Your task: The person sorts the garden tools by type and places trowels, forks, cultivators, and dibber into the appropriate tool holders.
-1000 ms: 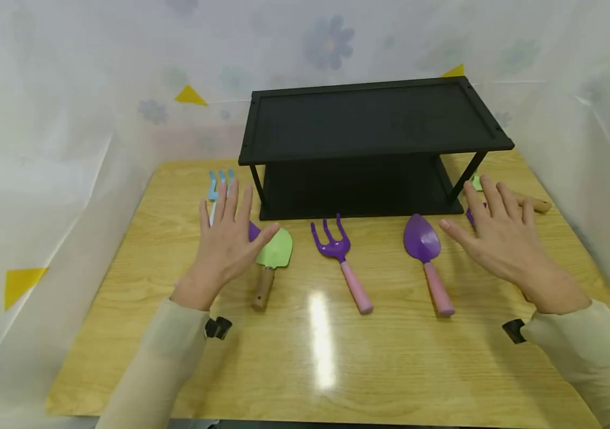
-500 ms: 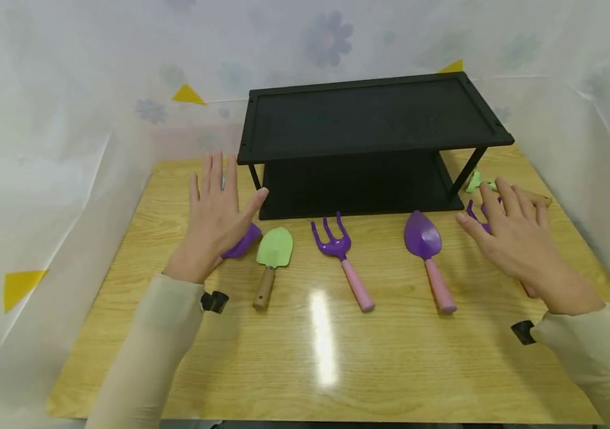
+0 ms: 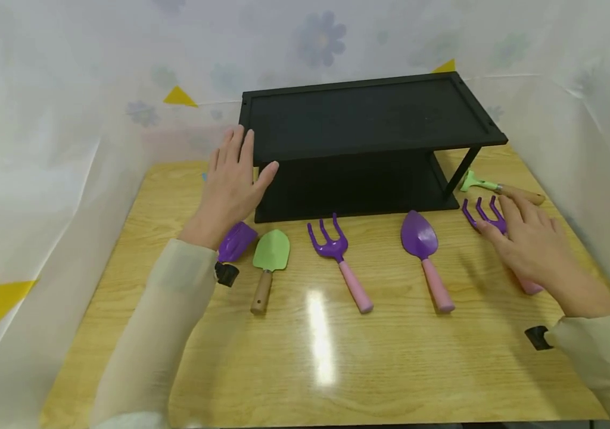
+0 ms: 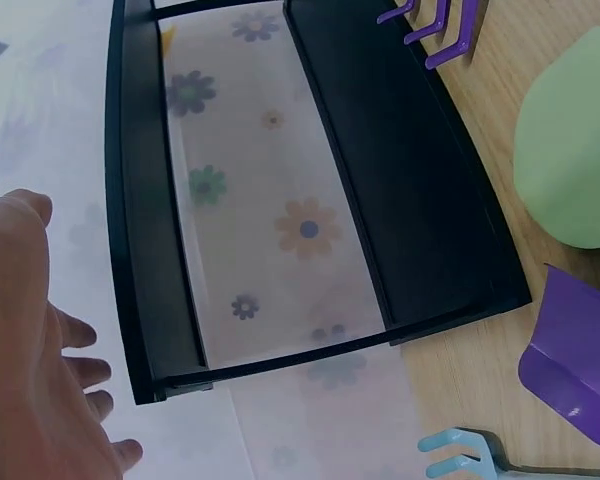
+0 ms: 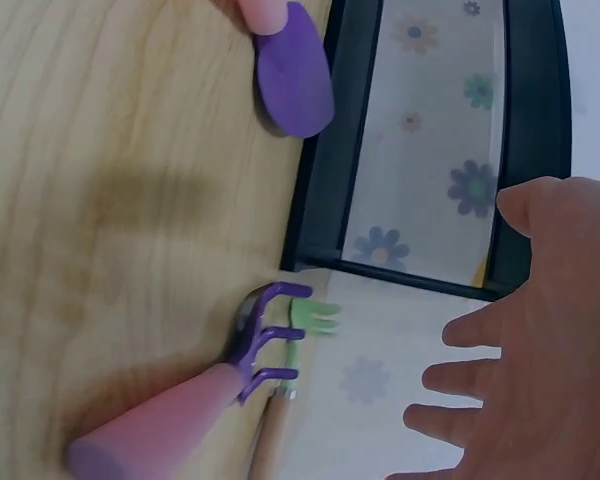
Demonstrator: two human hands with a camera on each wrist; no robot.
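Screened-off tabletop setting, wider premises unclear: white flower-printed sheeting [image 3: 391, 44] beyond left hand [image 3: 232, 185] and right hand [image 3: 538, 253]; yellow-brown wood-grain table [image 3: 391, 363] beneath both.

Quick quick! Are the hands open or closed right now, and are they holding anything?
Left hand: open, holding nothing, near the black rack.
Right hand: open, holding nothing, near the rightmost purple fork.
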